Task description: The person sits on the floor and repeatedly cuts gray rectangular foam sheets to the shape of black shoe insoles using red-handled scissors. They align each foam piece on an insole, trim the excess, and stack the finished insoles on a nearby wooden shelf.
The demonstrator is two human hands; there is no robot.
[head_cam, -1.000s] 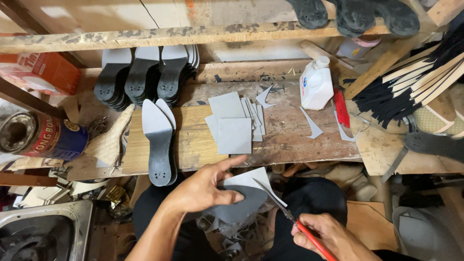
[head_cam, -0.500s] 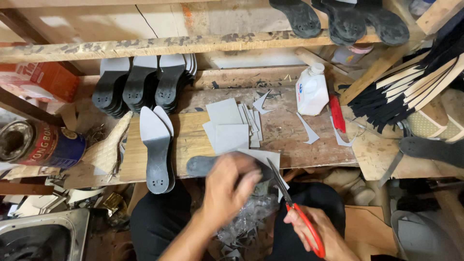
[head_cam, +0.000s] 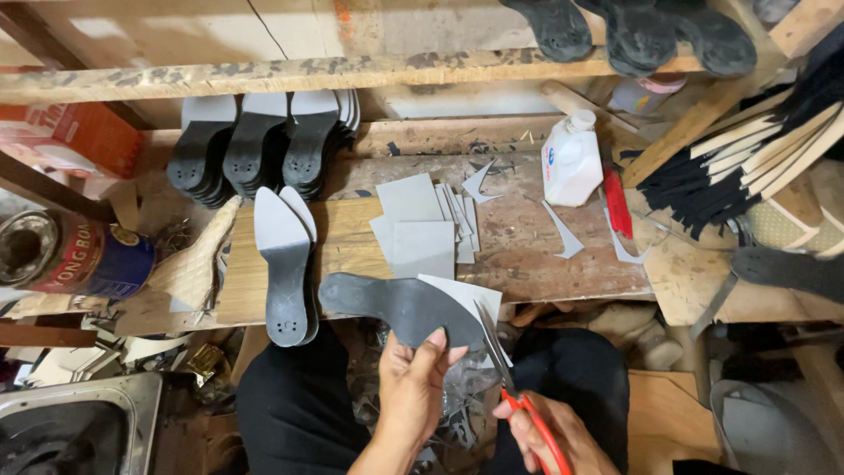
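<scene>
My left hand (head_cam: 411,387) grips a dark grey shoe insole (head_cam: 387,303) with a pale grey sheet (head_cam: 466,297) stuck under its wide end, held over my lap just below the bench edge. My right hand (head_cam: 549,435) holds red-handled scissors (head_cam: 510,378), whose blades point up at the sheet's right edge beside the insole. On the wooden bench (head_cam: 527,255) above lie a stack of grey cut sheets (head_cam: 420,227) and a pair of finished grey insoles (head_cam: 286,259).
Black heeled soles (head_cam: 255,149) stand in a row at the back left. A white plastic bottle (head_cam: 570,163), a red-handled tool (head_cam: 617,202) and pale offcuts (head_cam: 563,233) lie right. A tin can (head_cam: 75,255) sits left, a metal basin (head_cam: 70,427) lower left, stacked insoles (head_cam: 747,167) right.
My left hand turned the insole so its narrow end now points left, and it is held lower. The scissors swung upright against the sheet's right edge.
</scene>
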